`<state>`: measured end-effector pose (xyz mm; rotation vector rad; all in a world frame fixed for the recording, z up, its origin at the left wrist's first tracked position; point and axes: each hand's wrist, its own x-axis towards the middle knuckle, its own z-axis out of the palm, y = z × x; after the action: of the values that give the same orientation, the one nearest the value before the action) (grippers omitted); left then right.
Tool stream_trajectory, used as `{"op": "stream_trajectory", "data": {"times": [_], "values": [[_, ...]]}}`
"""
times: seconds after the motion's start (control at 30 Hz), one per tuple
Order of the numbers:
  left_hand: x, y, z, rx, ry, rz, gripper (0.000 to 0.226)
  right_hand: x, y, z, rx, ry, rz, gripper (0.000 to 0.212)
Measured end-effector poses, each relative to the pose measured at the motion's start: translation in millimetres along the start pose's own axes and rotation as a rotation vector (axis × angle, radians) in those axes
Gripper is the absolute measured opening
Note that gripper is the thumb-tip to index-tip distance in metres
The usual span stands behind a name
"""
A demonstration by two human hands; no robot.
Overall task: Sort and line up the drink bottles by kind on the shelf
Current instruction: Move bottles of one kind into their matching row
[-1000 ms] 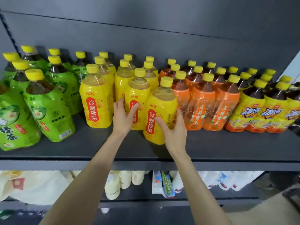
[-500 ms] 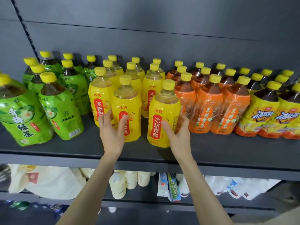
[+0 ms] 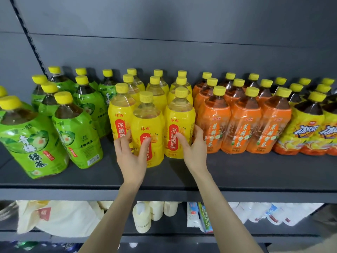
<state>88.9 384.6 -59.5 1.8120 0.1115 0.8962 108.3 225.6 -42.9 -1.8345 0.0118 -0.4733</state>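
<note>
On the dark shelf (image 3: pixel 237 172) stand bottles with yellow caps, grouped by label: green tea bottles (image 3: pixel 78 132) at left, yellow pear-drink bottles (image 3: pixel 156 92) in the middle, orange tea bottles (image 3: pixel 244 125) to their right, and yellow-orange iced-tea bottles (image 3: pixel 306 132) at far right. My left hand (image 3: pixel 131 156) holds the front middle yellow bottle (image 3: pixel 147 123), fingers on its left side, thumb on its label. My right hand (image 3: pixel 193 148) grips the front right yellow bottle (image 3: pixel 179 117), thumb on the front and fingers round its right side, against the orange bottles.
The two nearest green bottles (image 3: pixel 27 139) stand forward of their rows, close to the shelf's front edge. The lower shelf holds cream-coloured bottles (image 3: pixel 142 218), white packets (image 3: pixel 264 214) and a pale bag (image 3: pixel 60 218). A slotted upright (image 3: pixel 27 33) runs up the back panel at left.
Both hands have slid their yellow bottles back and closer together. The right one now stands beside the orange row, and the middle one sits slightly forward of its neighbours.
</note>
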Motion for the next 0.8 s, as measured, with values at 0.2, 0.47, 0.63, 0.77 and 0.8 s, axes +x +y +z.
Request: {"op": "stream_trajectory", "data": {"times": [0.2,0.47,0.63,0.77,0.8], "values": [[2,-5,0,-0.028,-0.005,0.016,0.072,10,-2,8,0.055,0.002,0.017,0.058],[3,-9,1,-0.068,-0.009,0.025,0.083,14,-4,15,0.021,0.052,-0.002,0.056],[3,-12,2,-0.067,0.001,0.025,0.083,14,-3,16,-0.041,0.116,-0.026,0.055],[3,-13,4,-0.068,-0.002,0.025,0.079,14,0,18,-0.084,0.175,-0.048,0.054],[3,-13,3,-0.072,-0.003,0.023,0.079,14,0,19,-0.097,0.181,-0.056,0.055]]}}
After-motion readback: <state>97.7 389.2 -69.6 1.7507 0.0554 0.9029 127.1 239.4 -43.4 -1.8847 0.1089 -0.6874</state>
